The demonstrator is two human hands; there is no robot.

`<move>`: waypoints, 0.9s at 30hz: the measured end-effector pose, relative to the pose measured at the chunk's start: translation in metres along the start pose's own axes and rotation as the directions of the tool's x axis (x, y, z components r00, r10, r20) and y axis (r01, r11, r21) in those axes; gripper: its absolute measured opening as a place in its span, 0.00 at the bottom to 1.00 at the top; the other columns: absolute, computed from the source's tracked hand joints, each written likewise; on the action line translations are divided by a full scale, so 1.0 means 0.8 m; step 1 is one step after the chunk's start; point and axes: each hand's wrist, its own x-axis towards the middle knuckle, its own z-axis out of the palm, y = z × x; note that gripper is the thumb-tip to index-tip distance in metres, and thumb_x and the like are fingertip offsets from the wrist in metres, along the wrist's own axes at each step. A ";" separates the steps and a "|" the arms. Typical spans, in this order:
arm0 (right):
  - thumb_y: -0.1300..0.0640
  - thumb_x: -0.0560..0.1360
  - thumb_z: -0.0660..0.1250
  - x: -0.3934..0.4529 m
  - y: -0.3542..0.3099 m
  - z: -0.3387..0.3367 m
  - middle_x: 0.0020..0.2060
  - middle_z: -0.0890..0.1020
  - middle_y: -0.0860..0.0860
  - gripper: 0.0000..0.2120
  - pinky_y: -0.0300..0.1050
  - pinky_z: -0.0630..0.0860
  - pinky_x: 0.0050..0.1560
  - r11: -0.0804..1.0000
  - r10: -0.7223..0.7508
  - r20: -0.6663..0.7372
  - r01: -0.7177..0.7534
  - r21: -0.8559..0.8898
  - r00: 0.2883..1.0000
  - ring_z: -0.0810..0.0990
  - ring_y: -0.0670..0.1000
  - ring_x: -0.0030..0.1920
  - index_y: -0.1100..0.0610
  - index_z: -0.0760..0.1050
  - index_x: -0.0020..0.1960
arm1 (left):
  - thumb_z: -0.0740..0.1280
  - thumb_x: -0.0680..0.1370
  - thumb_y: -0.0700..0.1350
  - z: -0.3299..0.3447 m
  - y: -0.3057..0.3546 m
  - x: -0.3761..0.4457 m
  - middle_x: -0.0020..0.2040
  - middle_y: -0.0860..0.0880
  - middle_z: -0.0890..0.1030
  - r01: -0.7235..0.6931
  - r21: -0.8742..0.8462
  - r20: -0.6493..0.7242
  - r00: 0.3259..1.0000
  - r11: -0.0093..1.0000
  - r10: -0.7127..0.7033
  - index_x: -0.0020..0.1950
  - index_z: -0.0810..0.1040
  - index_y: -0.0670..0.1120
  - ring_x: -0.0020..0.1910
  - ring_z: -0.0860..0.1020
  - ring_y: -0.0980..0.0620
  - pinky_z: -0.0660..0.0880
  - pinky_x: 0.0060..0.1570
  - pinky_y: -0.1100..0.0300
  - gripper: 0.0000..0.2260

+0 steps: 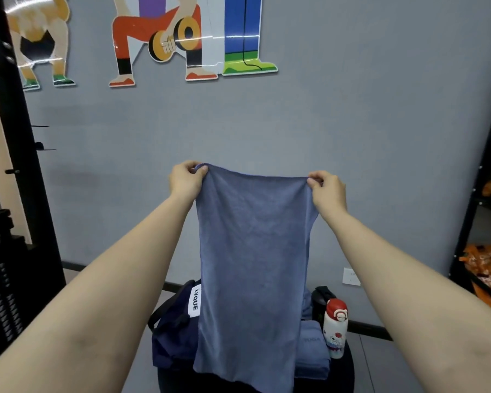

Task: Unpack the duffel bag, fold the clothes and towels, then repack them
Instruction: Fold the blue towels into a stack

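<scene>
My left hand [185,180] and right hand [328,190] each pinch a top corner of the blue towel [253,268], hung out before me. Below left, navy duffel bag [172,333], contents hidden by towel. Right: folded blue cloth [312,350], bottle [335,327].

Both arms reach forward and up, bare to past the elbows, forearms angling inward toward each other as they rise. The left hand [185,181] is raised at the end of its arm, back of the hand toward the camera, fingers curled and thumb pinching the top left corner of a towel [253,268]. The right hand [328,190] sits level with it, well apart, fingers curled and pinching the top right corner. Both wrists bend slightly inward.
</scene>
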 end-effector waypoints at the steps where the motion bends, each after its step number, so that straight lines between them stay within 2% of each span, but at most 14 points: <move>1: 0.62 0.79 0.62 -0.001 -0.004 -0.005 0.53 0.82 0.58 0.10 0.37 0.67 0.52 1.000 -0.013 -0.012 0.013 0.005 1.000 0.78 0.56 0.56 0.63 0.78 0.57 | 0.64 0.78 0.43 -0.001 0.006 -0.004 0.48 0.47 0.80 -0.006 0.002 -0.009 1.000 1.000 0.006 0.52 0.81 0.46 0.48 0.77 0.49 0.74 0.54 0.55 0.07; 4: 0.61 0.79 0.62 -0.006 -0.016 -0.019 0.52 0.82 0.56 0.09 0.36 0.67 0.50 0.999 -0.030 -0.031 0.030 0.023 0.999 0.78 0.54 0.54 0.62 0.79 0.55 | 0.61 0.79 0.42 -0.005 0.023 -0.014 0.51 0.47 0.80 -0.027 0.035 -0.042 0.999 0.999 0.029 0.54 0.80 0.45 0.53 0.77 0.48 0.73 0.55 0.57 0.10; 7: 0.61 0.79 0.62 -0.012 -0.020 -0.030 0.50 0.82 0.54 0.09 0.35 0.66 0.48 0.999 -0.039 -0.036 0.040 0.014 0.999 0.77 0.51 0.51 0.61 0.79 0.54 | 0.60 0.80 0.42 -0.009 0.033 -0.025 0.51 0.47 0.79 -0.055 0.097 -0.015 0.998 0.994 0.056 0.55 0.80 0.43 0.49 0.75 0.49 0.70 0.49 0.61 0.10; 10: 0.61 0.78 0.62 -0.019 -0.016 -0.036 0.50 0.82 0.54 0.09 0.35 0.66 0.47 0.999 -0.032 -0.021 0.032 -0.011 0.999 0.74 0.48 0.48 0.61 0.79 0.54 | 0.61 0.80 0.41 -0.012 0.031 -0.034 0.49 0.48 0.77 -0.065 0.125 -0.001 0.998 0.990 0.065 0.56 0.80 0.43 0.47 0.73 0.51 0.69 0.48 0.62 0.10; 16: 0.60 0.78 0.64 -0.028 0.012 -0.026 0.53 0.82 0.55 0.09 0.35 0.66 0.49 0.998 0.030 0.037 -0.028 -0.052 0.999 0.78 0.53 0.55 0.61 0.79 0.55 | 0.62 0.80 0.40 -0.010 0.000 -0.039 0.47 0.47 0.77 -0.026 0.178 0.029 0.999 0.984 0.022 0.55 0.81 0.42 0.46 0.73 0.50 0.68 0.47 0.62 0.09; 27: 0.60 0.77 0.65 -0.035 0.088 0.046 0.52 0.82 0.57 0.09 0.38 0.69 0.50 0.985 0.137 0.146 -0.119 -0.128 0.980 0.78 0.55 0.55 0.61 0.80 0.54 | 0.61 0.80 0.39 0.026 -0.097 -0.024 0.47 0.47 0.77 0.085 0.254 0.082 0.991 0.964 -0.109 0.55 0.81 0.41 0.47 0.72 0.50 0.67 0.47 0.62 0.10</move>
